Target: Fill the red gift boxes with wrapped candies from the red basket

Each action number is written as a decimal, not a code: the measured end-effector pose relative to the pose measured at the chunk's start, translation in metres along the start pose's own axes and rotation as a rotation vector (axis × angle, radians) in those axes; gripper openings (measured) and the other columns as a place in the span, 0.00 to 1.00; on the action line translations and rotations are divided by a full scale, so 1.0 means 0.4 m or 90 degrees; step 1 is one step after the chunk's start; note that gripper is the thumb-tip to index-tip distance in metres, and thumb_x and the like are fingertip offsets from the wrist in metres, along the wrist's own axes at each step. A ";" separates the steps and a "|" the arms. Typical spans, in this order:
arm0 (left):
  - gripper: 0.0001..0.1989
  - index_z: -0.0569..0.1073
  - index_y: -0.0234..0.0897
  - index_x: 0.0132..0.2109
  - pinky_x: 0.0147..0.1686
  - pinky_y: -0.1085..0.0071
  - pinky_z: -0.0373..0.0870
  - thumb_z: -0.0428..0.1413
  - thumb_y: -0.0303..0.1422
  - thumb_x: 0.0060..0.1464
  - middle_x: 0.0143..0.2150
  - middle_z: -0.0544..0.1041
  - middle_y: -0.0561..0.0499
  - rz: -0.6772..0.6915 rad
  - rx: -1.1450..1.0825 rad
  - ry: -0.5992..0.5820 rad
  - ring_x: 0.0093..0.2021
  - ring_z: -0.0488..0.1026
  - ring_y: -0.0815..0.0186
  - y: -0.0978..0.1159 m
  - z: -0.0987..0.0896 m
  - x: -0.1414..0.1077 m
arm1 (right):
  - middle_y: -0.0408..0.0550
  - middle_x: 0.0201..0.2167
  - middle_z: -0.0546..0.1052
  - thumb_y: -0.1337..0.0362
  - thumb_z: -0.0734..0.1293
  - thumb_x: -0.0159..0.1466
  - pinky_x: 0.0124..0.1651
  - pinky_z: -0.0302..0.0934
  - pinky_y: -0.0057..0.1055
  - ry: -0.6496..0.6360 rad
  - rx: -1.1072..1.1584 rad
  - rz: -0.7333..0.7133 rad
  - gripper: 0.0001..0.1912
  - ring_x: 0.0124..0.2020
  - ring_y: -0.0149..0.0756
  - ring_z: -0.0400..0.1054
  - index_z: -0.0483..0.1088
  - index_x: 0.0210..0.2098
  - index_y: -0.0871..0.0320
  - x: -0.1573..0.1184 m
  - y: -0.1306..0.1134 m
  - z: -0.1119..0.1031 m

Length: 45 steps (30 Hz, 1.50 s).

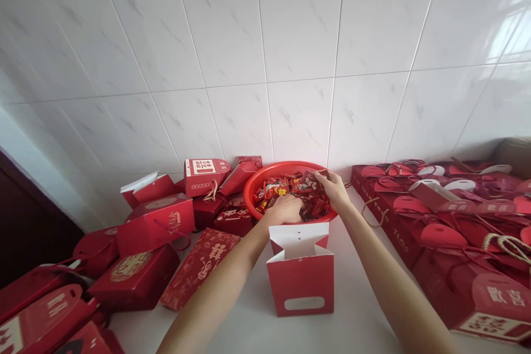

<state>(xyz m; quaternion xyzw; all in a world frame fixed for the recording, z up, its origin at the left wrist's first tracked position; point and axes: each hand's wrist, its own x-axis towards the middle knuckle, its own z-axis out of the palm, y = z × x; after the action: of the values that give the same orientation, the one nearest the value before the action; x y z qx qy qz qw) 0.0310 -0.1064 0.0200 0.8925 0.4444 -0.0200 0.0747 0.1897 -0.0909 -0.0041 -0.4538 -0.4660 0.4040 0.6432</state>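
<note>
A round red plastic basket (274, 172) stands against the tiled wall, filled with small red and gold wrapped packets (277, 189). My left hand (286, 209) rests at the basket's near side, its fingers curled down into the packets. My right hand (334, 189) reaches over the far right of the pile, fingertips on a dark red packet (310, 182). Whether either hand grips anything is hidden. Just below both wrists stands an open red and white paper gift bag (301, 285), its top gaping and its inside white.
Flat and folded red gift boxes (452, 243) with rope handles fill the counter's right side. More red boxes and bags (155, 227) lie heaped at the left. A white tiled wall (265, 50) rises behind, and a dark doorway (29, 221) shows at far left.
</note>
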 end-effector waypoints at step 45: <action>0.12 0.76 0.37 0.48 0.52 0.61 0.72 0.59 0.31 0.56 0.48 0.80 0.44 -0.071 -0.430 0.609 0.50 0.77 0.56 -0.047 0.027 0.027 | 0.40 0.26 0.77 0.62 0.73 0.45 0.39 0.67 0.34 -0.053 0.074 -0.038 0.18 0.30 0.36 0.71 0.76 0.37 0.55 -0.024 -0.024 -0.001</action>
<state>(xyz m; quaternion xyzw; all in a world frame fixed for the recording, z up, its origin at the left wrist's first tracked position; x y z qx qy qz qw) 0.0230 -0.0882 0.0060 0.7043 0.4568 0.5236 0.1454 0.1885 -0.1026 0.0028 -0.3844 -0.4810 0.4296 0.6605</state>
